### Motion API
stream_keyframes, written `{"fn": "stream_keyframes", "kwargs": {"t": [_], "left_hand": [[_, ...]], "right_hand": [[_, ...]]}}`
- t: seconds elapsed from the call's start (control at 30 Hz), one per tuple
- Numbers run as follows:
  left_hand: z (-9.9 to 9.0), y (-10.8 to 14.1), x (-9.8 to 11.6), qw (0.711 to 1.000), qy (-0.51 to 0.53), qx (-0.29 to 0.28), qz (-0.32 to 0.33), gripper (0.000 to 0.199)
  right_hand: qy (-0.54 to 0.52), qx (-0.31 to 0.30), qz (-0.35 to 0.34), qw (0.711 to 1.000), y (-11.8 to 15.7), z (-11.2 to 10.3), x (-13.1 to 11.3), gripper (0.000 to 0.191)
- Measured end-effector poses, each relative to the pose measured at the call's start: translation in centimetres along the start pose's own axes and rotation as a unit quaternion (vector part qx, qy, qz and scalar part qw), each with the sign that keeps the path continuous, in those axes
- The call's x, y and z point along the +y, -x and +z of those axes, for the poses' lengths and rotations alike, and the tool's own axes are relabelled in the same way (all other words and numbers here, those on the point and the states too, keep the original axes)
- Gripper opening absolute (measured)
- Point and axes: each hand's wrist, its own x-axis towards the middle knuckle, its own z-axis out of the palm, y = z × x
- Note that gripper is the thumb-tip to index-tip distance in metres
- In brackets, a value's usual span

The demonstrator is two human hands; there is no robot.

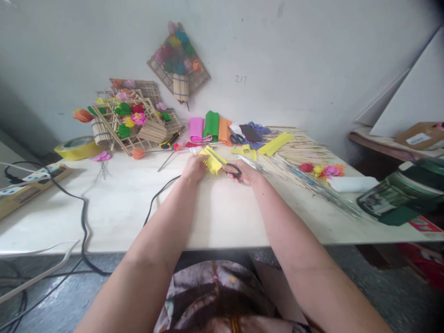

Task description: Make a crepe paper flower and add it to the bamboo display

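- The desk bore everything; a black cord lay near the left forearm, which could have caught it and jogged the cut.
- The left hand pinched the paper's left side; fingers close to the blades risked a nick if the blades slid.
- The right hand gripped the scissors by the handles, just beside some wires that could have snagged its fingers.
- The paper, yellow and crinkled, sat between the 2 hands above the desk's middle. A loose hold could have let it fold or tear, spoiling the fringe. Its long axis seemed to slant from far left to near right, though folds blurred this; the fringed edge faced the person and leftward.
- The scissors could have cut too deep if angled badly. Their tips pointed away and leftward, handles near and right.
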Motion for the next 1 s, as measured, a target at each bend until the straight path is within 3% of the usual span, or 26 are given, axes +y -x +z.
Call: {"fn": "stream_keyframes", "kwargs": {"t": [0.6, 0.8, 1.0], "left_hand": [[0.05, -0.17, -0.08, 1.0, 0.022, 0.021, 0.001, 0.021], [-0.01, -0.14, -0.02, 1.0, 0.017, 0.018, 0.011, 0.021], [-0.2, -0.24, -0.04, 1.0, 0.012, 0.005, 0.022, 0.022]], "right_hand": [[0.021, 0.029, -0.016, 0.999, -0.06, 0.77, -0.6, 0.026], [0.013, 0.037, 0.007, 0.999, -0.06, 0.8, -0.35, 0.021], [0.031, 0.034, 0.019, 0.999, 0.21, 0.72, -0.66, 0.027]]}}
